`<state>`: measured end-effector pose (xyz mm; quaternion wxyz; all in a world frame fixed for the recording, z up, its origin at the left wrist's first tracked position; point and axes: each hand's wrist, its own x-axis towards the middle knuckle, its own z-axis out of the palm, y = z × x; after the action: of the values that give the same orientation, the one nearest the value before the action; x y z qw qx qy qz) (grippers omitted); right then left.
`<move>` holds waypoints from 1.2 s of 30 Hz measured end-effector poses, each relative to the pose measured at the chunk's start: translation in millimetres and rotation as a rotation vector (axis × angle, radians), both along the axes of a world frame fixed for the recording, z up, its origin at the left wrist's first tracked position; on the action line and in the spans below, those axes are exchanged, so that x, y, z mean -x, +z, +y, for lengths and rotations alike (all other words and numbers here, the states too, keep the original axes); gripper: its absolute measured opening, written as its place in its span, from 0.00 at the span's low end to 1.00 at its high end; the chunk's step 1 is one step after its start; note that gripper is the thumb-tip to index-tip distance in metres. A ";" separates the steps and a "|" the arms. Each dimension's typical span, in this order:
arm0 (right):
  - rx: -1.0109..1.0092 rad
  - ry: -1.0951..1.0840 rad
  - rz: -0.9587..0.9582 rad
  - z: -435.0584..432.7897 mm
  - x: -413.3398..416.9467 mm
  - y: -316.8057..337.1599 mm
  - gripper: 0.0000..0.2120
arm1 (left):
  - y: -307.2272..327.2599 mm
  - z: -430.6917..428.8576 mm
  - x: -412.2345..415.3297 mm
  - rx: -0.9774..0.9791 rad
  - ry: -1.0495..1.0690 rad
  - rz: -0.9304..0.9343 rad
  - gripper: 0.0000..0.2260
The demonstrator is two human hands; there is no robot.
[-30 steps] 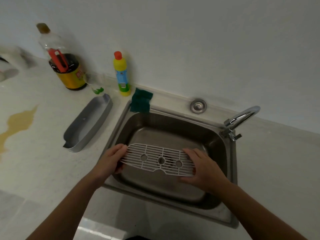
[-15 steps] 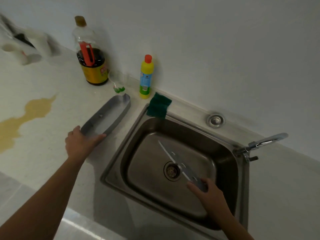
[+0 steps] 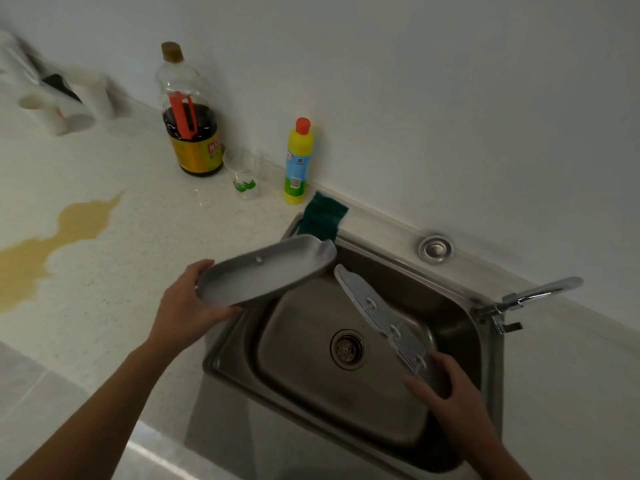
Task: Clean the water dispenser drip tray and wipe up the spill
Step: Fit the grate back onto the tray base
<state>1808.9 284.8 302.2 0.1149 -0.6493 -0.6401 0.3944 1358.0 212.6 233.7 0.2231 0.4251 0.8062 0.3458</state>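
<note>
My left hand (image 3: 188, 308) grips the near end of the grey drip tray (image 3: 266, 271) and holds it tilted above the left rim of the steel sink (image 3: 381, 441). My right hand (image 3: 446, 393) holds the near end of the white slotted tray grate (image 3: 381, 313), which stands on edge inside the basin, leaning toward the back left. A yellow-brown spill (image 3: 52, 244) lies on the pale countertop at the left. A green sponge (image 3: 323, 216) sits at the sink's back left corner.
A dark sauce bottle (image 3: 190, 123), a clear cup (image 3: 244, 174) and a yellow detergent bottle (image 3: 298, 161) stand along the wall. The tap (image 3: 530, 296) reaches in from the right. White items (image 3: 59, 98) stand at the far left. The drain (image 3: 346, 348) is in mid basin.
My left hand let go of the grate, reached to the counter, and lifted the drip tray over the sink's left rim. My right hand kept the grate and stood it on edge in the basin.
</note>
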 end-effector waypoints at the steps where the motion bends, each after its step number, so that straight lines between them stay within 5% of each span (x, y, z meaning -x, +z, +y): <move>1: -0.049 0.044 0.000 2.1 -2.9 8.7 0.37 | 5.7 -2.3 -11.2 -0.019 -0.063 -0.055 0.44; 6: -0.227 0.343 -0.130 14.8 -18.3 47.4 0.44 | 29.9 -0.9 -69.4 -0.159 -0.335 -0.195 0.39; 11: -0.337 0.568 -0.244 21.1 -27.6 71.1 0.42 | 51.2 11.8 -110.7 -0.315 -0.506 -0.263 0.39; 18: -0.378 0.579 -0.189 20.2 -38.9 82.5 0.46 | 65.7 13.6 -138.8 -0.389 -0.515 -0.398 0.39; 27: -0.194 0.602 -0.147 16.5 -37.2 85.7 0.47 | 71.6 7.8 -150.0 -0.382 -0.500 -0.550 0.38; 36: -0.129 0.722 -0.335 24.2 -32.8 80.2 0.58 | 71.9 8.4 -146.8 -0.380 -0.481 -0.608 0.38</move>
<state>1841.7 309.0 382.4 -0.0964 -0.4294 -0.8603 0.2572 1504.9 221.0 305.7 0.4425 0.5131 0.5038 0.5358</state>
